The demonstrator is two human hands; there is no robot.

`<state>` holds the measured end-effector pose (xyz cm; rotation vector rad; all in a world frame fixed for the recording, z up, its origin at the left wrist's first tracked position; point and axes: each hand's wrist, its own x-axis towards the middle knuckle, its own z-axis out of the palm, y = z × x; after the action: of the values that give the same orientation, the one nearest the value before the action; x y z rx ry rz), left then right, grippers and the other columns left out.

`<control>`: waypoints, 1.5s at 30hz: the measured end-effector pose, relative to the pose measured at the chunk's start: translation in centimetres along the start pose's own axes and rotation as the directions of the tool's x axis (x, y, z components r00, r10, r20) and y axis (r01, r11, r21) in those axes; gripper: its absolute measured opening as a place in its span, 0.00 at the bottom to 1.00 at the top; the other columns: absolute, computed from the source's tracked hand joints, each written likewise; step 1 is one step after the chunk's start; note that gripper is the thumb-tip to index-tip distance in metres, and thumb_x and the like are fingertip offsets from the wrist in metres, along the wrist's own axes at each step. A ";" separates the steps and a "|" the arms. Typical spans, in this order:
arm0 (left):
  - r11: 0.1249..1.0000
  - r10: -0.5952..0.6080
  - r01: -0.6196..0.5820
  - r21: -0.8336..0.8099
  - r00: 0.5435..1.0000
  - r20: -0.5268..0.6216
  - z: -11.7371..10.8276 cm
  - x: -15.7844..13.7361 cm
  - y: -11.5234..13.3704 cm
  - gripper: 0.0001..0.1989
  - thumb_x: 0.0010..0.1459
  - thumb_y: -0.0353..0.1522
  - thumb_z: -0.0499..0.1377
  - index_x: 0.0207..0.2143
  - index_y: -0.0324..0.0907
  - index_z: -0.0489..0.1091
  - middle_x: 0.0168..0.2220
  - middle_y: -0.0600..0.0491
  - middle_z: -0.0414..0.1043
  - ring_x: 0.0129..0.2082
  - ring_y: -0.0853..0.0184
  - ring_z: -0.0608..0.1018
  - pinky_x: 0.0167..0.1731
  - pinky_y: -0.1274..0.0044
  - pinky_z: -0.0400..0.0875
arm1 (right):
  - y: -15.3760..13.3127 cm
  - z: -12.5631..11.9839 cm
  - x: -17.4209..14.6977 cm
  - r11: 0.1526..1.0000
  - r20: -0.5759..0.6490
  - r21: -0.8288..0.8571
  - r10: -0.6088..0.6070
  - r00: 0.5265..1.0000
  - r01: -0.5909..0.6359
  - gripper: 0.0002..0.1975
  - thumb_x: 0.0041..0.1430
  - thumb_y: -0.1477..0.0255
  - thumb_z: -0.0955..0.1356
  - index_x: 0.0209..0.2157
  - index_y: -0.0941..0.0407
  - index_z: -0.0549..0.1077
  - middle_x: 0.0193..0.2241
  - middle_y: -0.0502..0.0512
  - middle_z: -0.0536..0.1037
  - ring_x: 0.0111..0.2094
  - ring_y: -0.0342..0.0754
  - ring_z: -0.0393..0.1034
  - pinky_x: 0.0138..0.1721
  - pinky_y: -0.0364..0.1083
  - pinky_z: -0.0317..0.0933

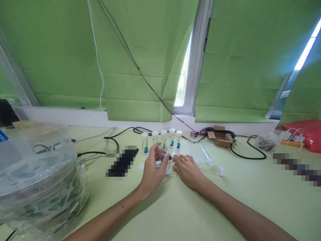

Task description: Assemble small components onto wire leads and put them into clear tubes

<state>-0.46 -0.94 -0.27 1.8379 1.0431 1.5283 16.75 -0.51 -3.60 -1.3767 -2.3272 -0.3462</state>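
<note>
My left hand (154,165) is curled, thumb and fingers closed around a small dark blue piece with thin metal parts (162,159), partly hidden by the fingers. Close on its right, my right hand (187,169) rests low over the table, fingertips pressed together beside a small white cap (173,155); what they pinch is too small to make out. A thin bent metal rod (173,175) lies beneath the hands. Just behind them stand several clear tubes with white lids, such as the leftmost tube (144,142), each containing a blue or teal piece with metal wires.
More clear tubes, including a capped tube (206,154), lie right of the hands. A phone-like black slab (122,163) lies left. Plastic-wrapped spools (37,187) fill the left side. Behind are an open cardboard box (220,138) and black cables (247,157); a red bag (311,134) sits far right.
</note>
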 end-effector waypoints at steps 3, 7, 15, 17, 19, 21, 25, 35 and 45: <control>1.000 0.011 -0.011 -0.006 1.000 -0.002 0.0 0.0 0.0 0.22 0.61 0.38 0.56 0.55 0.45 0.57 0.41 0.50 0.71 0.39 0.66 0.76 0.43 0.71 0.70 | -0.2 -0.3 0.2 1.000 -0.016 -0.014 0.013 1.000 -0.013 0.15 0.68 0.72 0.60 0.54 0.58 0.62 0.46 0.61 0.74 0.48 0.53 0.66 0.53 0.53 0.53; 1.000 0.024 -0.024 0.003 1.000 0.001 0.0 0.0 -0.2 0.22 0.61 0.38 0.56 0.55 0.45 0.57 0.41 0.50 0.71 0.39 0.66 0.76 0.43 0.70 0.71 | -0.3 -0.4 0.4 0.999 -0.040 0.010 0.035 0.999 -0.035 0.16 0.67 0.72 0.61 0.55 0.58 0.62 0.47 0.63 0.73 0.50 0.54 0.65 0.52 0.53 0.55; 1.000 0.026 -0.026 -0.011 1.000 0.000 0.1 0.0 -0.3 0.22 0.61 0.39 0.56 0.55 0.45 0.58 0.41 0.50 0.71 0.38 0.66 0.77 0.42 0.70 0.72 | 0.1 0.2 0.3 0.997 -0.013 0.081 0.009 1.000 -0.008 0.21 0.67 0.71 0.61 0.60 0.58 0.57 0.52 0.63 0.70 0.54 0.55 0.62 0.55 0.55 0.53; 1.000 0.022 -0.022 -0.013 1.000 0.003 0.1 0.0 -0.3 0.22 0.61 0.39 0.56 0.55 0.46 0.58 0.41 0.51 0.71 0.39 0.66 0.76 0.43 0.70 0.72 | 0.1 0.2 0.3 0.996 -0.022 0.082 0.025 0.999 -0.023 0.21 0.66 0.71 0.61 0.60 0.58 0.58 0.50 0.65 0.71 0.53 0.55 0.62 0.54 0.55 0.55; 1.000 0.021 -0.021 -0.013 1.000 0.009 0.1 0.0 -0.2 0.22 0.61 0.39 0.56 0.55 0.46 0.57 0.40 0.51 0.71 0.39 0.66 0.76 0.44 0.69 0.72 | 0.2 0.3 0.3 0.997 -0.033 0.077 0.033 0.999 -0.030 0.22 0.66 0.72 0.62 0.60 0.58 0.57 0.51 0.66 0.69 0.55 0.55 0.61 0.54 0.55 0.55; 1.000 0.023 -0.022 -0.010 1.000 0.017 0.0 -0.1 -0.2 0.21 0.61 0.38 0.56 0.55 0.46 0.57 0.40 0.51 0.70 0.38 0.66 0.76 0.43 0.70 0.72 | 0.3 0.4 0.3 0.996 -0.028 0.084 0.027 0.999 -0.025 0.22 0.66 0.72 0.62 0.60 0.58 0.57 0.53 0.66 0.68 0.56 0.55 0.60 0.54 0.55 0.55; 1.000 0.021 -0.021 0.003 0.999 0.029 0.0 0.0 -0.1 0.21 0.61 0.38 0.56 0.55 0.46 0.57 0.40 0.52 0.70 0.38 0.67 0.75 0.42 0.72 0.71 | 0.4 0.5 0.3 0.993 0.007 0.116 0.023 1.000 -0.023 0.22 0.66 0.74 0.61 0.60 0.59 0.57 0.50 0.65 0.69 0.53 0.54 0.62 0.53 0.53 0.56; 1.000 0.005 -0.006 0.014 0.999 0.040 -0.1 -0.2 0.0 0.21 0.61 0.38 0.56 0.55 0.46 0.57 0.40 0.52 0.70 0.37 0.68 0.75 0.40 0.73 0.72 | 0.7 0.5 0.7 0.988 0.086 0.140 0.049 0.995 -0.061 0.22 0.58 0.86 0.60 0.54 0.59 0.64 0.46 0.63 0.71 0.47 0.53 0.65 0.48 0.50 0.58; 1.000 0.027 -0.027 0.015 1.000 0.001 0.0 0.0 -0.1 0.21 0.61 0.37 0.57 0.55 0.46 0.57 0.40 0.52 0.70 0.38 0.68 0.75 0.42 0.72 0.72 | -0.3 -0.4 0.7 0.975 -0.112 0.203 0.111 0.988 -0.086 0.12 0.63 0.79 0.61 0.48 0.58 0.66 0.40 0.61 0.70 0.41 0.53 0.65 0.43 0.51 0.62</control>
<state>-0.53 -0.84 -0.32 1.8705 1.0357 1.5390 16.31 -0.28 -2.98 -1.3289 -2.1216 -0.1594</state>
